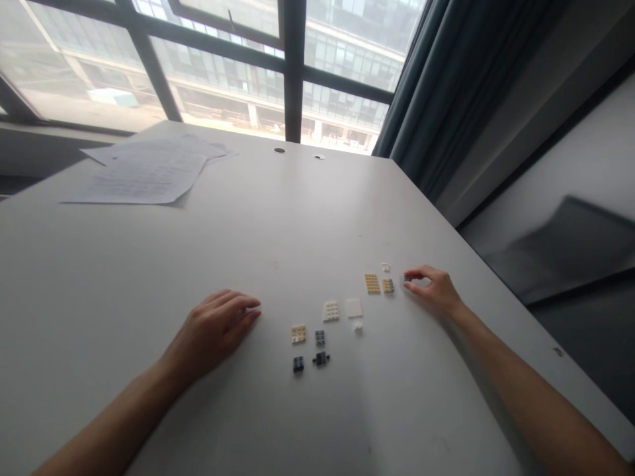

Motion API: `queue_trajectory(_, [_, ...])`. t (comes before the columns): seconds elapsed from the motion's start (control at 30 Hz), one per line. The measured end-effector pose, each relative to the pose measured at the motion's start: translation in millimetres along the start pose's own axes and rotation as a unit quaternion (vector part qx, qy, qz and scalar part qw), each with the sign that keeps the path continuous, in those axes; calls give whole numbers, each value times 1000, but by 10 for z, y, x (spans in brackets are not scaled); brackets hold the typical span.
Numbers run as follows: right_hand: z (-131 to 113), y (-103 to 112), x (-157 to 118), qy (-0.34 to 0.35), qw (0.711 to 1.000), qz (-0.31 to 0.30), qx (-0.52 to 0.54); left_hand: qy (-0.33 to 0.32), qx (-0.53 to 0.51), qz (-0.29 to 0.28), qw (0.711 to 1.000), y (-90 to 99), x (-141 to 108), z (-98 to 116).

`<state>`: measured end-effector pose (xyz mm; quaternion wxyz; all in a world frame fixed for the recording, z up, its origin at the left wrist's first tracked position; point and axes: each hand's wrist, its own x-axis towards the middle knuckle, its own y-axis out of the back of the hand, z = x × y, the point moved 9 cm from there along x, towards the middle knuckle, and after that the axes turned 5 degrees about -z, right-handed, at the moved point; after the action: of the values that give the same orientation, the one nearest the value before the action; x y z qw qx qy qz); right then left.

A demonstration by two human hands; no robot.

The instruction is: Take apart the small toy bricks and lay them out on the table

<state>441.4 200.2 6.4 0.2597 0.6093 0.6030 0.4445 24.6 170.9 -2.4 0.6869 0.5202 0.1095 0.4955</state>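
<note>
With the window [292, 86] as twelve and the white tile [354, 308] as the dial's centre, the right hand [439, 287] sits between two and three, thumb and forefinger pinching a grey piece [406, 278]; whether that piece touches the table [248, 244] I cannot tell; just beside it, at two, lies a two-tone brick [387, 286], with the yellow plate [372, 284] at one; the left hand [218, 324] lies near nine, fingers together, a narrow gap to the thumb, no piece visible in it; nearest to it, at eight, is the tan plate [298, 334]; the dark block [298, 364] and the axle piece [321, 358] lie around seven; the wedge [331, 311] is at nine, just beside the tile; papers [149, 175] spread at ten, well apart.
</note>
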Motion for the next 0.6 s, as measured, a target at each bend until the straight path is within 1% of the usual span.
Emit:
queue_trajectory(0.07, [102,-90,-39,8,1000,-29,-9,2,0,0,1000,1,-6,-10])
queue_trajectory(0.2, [75,-199,-47,35,998,-60,6,2,3,0,1000,3,-10,-12])
queue_trajectory(0.37, [76,-237,27,38,994,-92,40,6,7,-2,1000,-5,-2,-22])
queue_trajectory(0.6, [20,-241,75,59,991,-117,40,5,4,3,1000,14,3,0])
